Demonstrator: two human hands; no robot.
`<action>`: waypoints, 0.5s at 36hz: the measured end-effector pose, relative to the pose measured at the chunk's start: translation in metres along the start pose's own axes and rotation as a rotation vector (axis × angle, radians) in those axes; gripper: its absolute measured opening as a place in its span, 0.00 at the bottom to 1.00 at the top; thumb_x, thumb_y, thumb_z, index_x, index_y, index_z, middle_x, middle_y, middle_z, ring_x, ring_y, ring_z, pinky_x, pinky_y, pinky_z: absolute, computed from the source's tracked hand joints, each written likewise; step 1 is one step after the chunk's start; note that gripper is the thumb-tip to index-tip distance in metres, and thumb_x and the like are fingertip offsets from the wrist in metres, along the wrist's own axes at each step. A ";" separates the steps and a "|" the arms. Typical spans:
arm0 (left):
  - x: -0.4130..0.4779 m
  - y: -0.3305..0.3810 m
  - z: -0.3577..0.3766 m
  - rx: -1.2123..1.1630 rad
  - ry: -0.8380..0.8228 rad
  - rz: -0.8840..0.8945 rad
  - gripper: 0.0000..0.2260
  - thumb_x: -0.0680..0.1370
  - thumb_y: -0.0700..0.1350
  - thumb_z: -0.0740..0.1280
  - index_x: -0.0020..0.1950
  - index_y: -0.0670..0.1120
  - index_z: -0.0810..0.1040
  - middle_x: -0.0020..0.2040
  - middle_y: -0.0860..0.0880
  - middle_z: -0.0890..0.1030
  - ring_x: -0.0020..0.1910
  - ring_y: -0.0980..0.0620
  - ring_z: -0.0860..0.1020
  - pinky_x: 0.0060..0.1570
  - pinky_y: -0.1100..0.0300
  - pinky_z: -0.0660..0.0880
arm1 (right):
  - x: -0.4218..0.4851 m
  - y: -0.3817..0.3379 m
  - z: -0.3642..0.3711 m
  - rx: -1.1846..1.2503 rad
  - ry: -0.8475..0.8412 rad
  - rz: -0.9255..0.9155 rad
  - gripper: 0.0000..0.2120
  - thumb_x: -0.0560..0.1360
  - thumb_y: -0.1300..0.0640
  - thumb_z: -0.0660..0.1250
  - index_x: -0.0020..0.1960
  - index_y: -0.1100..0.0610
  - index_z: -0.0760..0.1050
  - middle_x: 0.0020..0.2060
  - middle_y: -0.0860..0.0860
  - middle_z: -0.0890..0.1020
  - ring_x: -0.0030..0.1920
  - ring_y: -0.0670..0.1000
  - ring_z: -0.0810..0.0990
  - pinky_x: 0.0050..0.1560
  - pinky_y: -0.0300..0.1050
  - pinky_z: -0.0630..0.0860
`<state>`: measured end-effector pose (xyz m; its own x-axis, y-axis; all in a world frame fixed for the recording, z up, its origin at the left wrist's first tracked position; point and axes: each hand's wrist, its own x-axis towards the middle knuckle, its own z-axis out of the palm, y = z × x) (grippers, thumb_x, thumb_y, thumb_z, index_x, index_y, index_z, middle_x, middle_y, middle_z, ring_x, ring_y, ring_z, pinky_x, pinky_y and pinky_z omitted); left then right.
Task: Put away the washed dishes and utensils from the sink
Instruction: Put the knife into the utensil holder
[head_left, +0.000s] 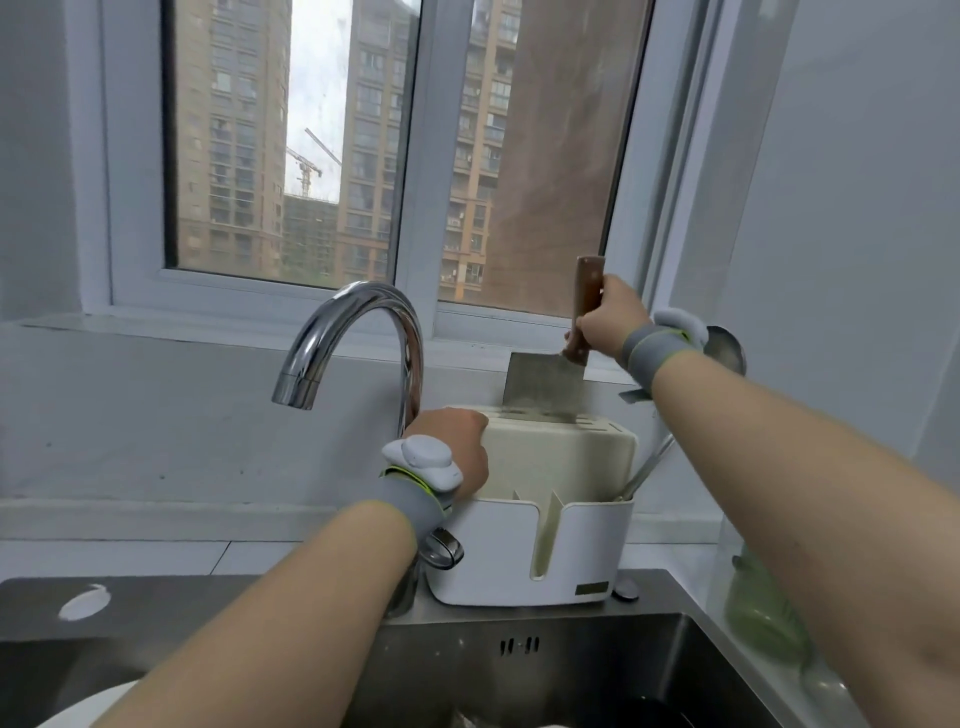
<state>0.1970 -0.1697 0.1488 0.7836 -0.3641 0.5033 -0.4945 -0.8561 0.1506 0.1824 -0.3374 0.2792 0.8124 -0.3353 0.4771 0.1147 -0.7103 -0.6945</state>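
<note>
A cleaver (545, 384) with a brown wooden handle stands blade-down, its blade partly sunk in a slot of the cream knife block (566, 457). My right hand (608, 322) grips the handle from the right. My left hand (457, 447) holds the block's left top corner. The block sits in a white utensil holder (498, 566) on the rim behind the steel sink (519, 665). A white dish (98, 706) shows at the sink's bottom left, mostly hidden by my left arm.
A chrome gooseneck tap (358, 332) rises just left of the holder. A metal ladle (727, 348) stands in the holder's right side, behind my right wrist. A green bottle (763, 608) stands by the right wall. A window ledge runs behind.
</note>
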 end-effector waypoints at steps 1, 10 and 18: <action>0.000 0.000 0.000 -0.001 -0.001 -0.001 0.12 0.74 0.41 0.58 0.54 0.46 0.76 0.52 0.46 0.79 0.51 0.44 0.78 0.42 0.61 0.67 | -0.001 0.004 0.004 0.020 -0.017 0.017 0.16 0.72 0.74 0.58 0.57 0.61 0.67 0.40 0.55 0.74 0.49 0.65 0.81 0.53 0.61 0.78; -0.002 0.002 -0.002 0.006 -0.022 -0.010 0.14 0.76 0.41 0.58 0.60 0.46 0.75 0.56 0.45 0.79 0.54 0.44 0.77 0.47 0.59 0.70 | -0.005 0.033 0.027 0.069 -0.089 0.099 0.18 0.71 0.74 0.62 0.53 0.56 0.64 0.47 0.56 0.73 0.53 0.62 0.79 0.55 0.60 0.78; -0.003 0.002 -0.003 0.000 -0.006 -0.006 0.13 0.75 0.40 0.58 0.57 0.45 0.76 0.54 0.45 0.79 0.52 0.44 0.77 0.42 0.61 0.66 | -0.006 0.052 0.040 0.106 -0.117 0.124 0.19 0.69 0.75 0.60 0.52 0.56 0.66 0.45 0.56 0.75 0.51 0.65 0.79 0.52 0.61 0.78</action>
<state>0.1925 -0.1693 0.1500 0.7887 -0.3613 0.4974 -0.4897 -0.8583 0.1531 0.2066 -0.3475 0.2188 0.8843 -0.3374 0.3227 0.0640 -0.5970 -0.7997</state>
